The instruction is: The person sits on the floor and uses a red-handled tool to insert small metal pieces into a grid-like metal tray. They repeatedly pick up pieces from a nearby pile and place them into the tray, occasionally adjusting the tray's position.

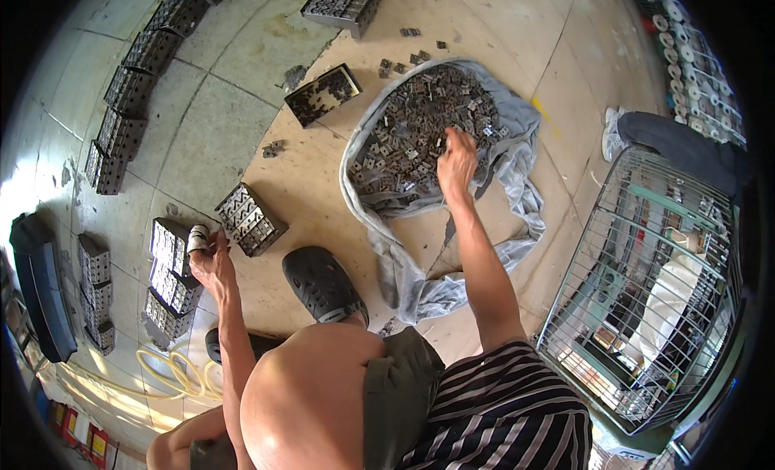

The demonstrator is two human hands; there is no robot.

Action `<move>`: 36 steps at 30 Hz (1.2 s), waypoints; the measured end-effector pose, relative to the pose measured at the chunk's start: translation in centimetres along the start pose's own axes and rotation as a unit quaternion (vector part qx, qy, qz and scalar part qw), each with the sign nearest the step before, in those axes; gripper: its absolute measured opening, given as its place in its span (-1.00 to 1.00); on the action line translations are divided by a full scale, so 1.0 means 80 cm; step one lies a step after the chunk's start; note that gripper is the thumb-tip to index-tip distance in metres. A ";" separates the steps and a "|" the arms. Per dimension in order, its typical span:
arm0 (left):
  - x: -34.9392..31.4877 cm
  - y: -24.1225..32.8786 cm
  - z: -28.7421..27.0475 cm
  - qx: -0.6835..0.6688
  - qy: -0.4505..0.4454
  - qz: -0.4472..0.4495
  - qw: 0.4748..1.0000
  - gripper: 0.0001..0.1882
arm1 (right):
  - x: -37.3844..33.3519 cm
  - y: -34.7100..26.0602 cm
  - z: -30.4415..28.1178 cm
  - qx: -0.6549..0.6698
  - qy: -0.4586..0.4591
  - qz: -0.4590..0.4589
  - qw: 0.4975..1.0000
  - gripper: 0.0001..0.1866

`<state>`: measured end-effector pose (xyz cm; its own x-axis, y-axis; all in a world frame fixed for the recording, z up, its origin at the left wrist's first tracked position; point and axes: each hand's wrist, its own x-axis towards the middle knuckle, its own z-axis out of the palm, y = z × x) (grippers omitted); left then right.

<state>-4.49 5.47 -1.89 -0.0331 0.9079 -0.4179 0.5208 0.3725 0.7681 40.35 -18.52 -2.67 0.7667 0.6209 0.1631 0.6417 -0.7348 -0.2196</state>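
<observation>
My right hand (458, 159) reaches over a heap of small dark metal pieces (428, 107) lying in an opened grey plastic sack (517, 131). Its fingers are pinched together, and whatever is between them is too small to make out. Lower on the left, my left hand (213, 266) has its fingers closed round a short, whitish cylindrical thing with dark bands (198, 239). That hand is beside a row of silvery grooved metal blocks (171, 268). Just to its right, another grooved metal block (250, 220) sits tilted on the floor.
An open rectangular tray (324, 94) holds dark bits. More blocks (133, 90) line the far left. Loose pieces (273, 148) lie about. A wire cage (638, 292) stands right, near another person's trouser leg (686, 147). A yellow hose (178, 377) coils lower left.
</observation>
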 end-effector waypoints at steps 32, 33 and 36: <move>-0.080 0.109 0.026 -0.351 -0.086 -0.143 0.921 -0.68 | -0.068 -0.365 -0.045 0.451 -0.235 -0.151 0.848 -0.82; -0.083 0.115 0.023 -0.418 -0.101 -0.164 0.888 -0.66 | -0.075 -0.380 -0.044 0.438 -0.194 -0.212 0.852 -0.75; -0.075 0.119 0.004 -0.436 -0.066 -0.225 0.869 -0.66 | -0.087 -0.402 -0.039 0.429 -0.165 -0.294 0.838 -0.70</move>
<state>0.94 3.52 7.76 0.0617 0.6244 -0.7786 -0.3659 0.7399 0.5644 14.44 -0.03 6.29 0.1851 0.9525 0.2417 0.5508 0.1031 -0.8282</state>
